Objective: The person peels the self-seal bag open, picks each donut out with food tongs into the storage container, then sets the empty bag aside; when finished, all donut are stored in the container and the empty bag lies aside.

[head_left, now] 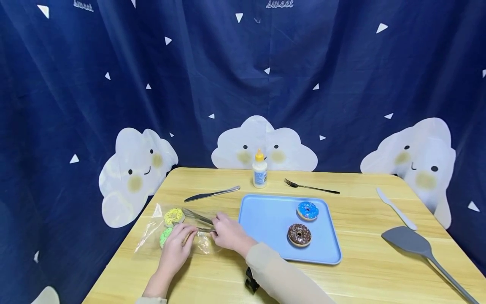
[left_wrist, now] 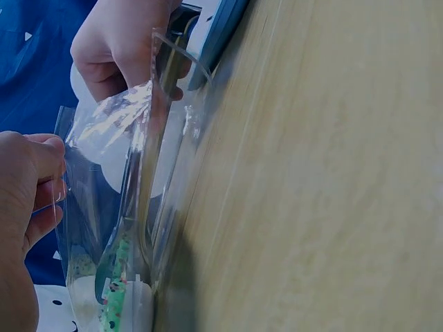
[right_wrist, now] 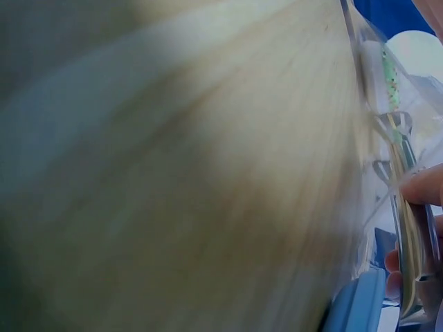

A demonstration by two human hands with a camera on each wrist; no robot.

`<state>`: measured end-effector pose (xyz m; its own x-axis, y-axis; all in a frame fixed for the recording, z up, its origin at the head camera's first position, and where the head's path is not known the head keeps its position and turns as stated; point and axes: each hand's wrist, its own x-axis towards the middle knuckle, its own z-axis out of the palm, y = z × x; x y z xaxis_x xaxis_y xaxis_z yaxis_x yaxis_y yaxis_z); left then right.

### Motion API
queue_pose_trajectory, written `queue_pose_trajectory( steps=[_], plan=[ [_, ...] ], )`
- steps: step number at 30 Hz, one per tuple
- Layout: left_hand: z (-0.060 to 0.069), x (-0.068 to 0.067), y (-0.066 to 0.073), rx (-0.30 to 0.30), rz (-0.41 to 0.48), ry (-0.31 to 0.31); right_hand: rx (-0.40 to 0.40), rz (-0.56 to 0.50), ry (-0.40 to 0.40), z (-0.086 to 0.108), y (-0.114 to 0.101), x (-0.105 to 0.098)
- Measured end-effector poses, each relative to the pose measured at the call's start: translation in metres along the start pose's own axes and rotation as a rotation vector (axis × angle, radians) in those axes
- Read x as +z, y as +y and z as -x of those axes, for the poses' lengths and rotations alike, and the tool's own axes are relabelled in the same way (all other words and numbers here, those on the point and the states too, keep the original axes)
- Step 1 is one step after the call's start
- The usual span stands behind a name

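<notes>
While the left hand (head_left: 177, 244) pinches the lip of a clear bag (head_left: 205, 247) between thumb and fingers, the right hand (head_left: 229, 231) grips one pair of metal tongs (head_left: 199, 217). The two hands are close together but apart, the left just beside the right over the bag's mouth. The tongs reach into the bag, their two scalloped tips spread from each other; whether either tip touches a donut cannot be told.

The bag lies toward the left edge of the table (head_left: 360, 270) and holds two donuts, one yellow (head_left: 168, 217) and one green (head_left: 165, 236). The yellow donut is nearer the table's far edge; the green one is partly hidden by the left hand.

Beyond the right hand sits one blue tray (head_left: 265, 228) with two more donuts, making four in all. The blue donut (head_left: 302, 210) lies near the tray's far right corner, and the brown donut (head_left: 299, 240) toward its near edge, well apart from the bag.

Along the table's far edge are one dark knife (head_left: 211, 194) to the left, one upright bottle (head_left: 260, 175) with a yellow cap, and one fork (head_left: 311, 188). One white knife (head_left: 396, 209) slants by the right edge, and one grey spatula (head_left: 410, 242) runs toward the near right corner. Behind hangs a blue curtain (head_left: 212, 63) with three smiling clouds.
</notes>
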<state>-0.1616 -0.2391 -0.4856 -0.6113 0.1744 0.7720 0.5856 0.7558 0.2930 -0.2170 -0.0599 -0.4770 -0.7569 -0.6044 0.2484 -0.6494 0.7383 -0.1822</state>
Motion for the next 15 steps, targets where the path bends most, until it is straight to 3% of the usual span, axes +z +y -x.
queue_pose_trajectory(
  steps=[6, 15],
  plan=[
    [0.001, 0.001, 0.0, -0.025, 0.015, -0.013, 0.0, 0.021, -0.008, 0.006, 0.004, -0.004],
    [0.0, 0.003, -0.002, 0.002, -0.01, 0.02, -0.011, 0.004, -0.019, 0.025, 0.017, -0.021]
  ],
)
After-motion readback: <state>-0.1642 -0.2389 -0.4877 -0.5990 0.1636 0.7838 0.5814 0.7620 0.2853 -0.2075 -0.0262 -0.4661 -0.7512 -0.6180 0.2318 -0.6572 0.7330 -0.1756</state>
